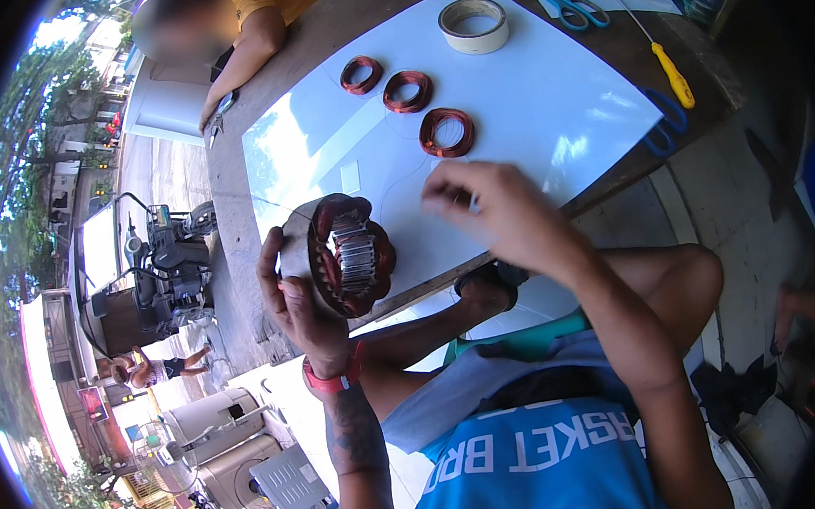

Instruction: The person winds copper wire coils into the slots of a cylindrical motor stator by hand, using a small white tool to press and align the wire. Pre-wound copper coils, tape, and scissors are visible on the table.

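My left hand grips a motor stator at the near left edge of the white sheet. The stator is a ring-shaped metal core with dark red copper windings round its slotted bore, tilted so the opening faces right. To its right, above the sheet, hovers my right hand, a little blurred, with its fingers curled together. A small pale bit shows at its fingers, too unclear to name. Three copper wire coils, one small, one middle and one larger, lie in a row beyond my hands.
Tape roll stands on the white sheet. Scissors, a yellow-handled screwdriver and blue-handled scissors lie along the right of the wooden table. Across it a person's arm rests near keys.
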Tool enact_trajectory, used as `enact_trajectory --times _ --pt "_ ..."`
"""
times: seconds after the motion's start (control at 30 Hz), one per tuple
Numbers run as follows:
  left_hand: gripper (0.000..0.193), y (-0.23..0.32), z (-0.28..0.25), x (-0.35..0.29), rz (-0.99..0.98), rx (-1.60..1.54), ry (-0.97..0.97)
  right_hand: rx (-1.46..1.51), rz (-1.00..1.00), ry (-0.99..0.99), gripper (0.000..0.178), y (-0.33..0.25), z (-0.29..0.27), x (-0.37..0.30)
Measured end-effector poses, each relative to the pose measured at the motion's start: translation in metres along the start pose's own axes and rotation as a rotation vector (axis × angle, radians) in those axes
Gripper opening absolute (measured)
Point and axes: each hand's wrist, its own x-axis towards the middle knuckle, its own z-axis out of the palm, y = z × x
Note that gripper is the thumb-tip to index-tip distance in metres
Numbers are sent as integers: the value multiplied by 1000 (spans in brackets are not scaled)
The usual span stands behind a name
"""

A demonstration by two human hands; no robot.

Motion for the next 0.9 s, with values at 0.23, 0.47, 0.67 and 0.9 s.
enact_trajectory --times 0.23,0.47,0.67,0.9 --pt "68 29 14 14 -186 -270 8 -429 -170 -47 36 15 45 -21" --pt "60 61 -2 26 -421 -239 -77 -510 -181 32 47 11 57 -22" --pt "54 61 5 29 -528 -159 -67 -507 -183 32 44 13 56 -23" --pt "55 64 19 35 -514 -37 -94 -497 -177 6 38 12 54 -25"
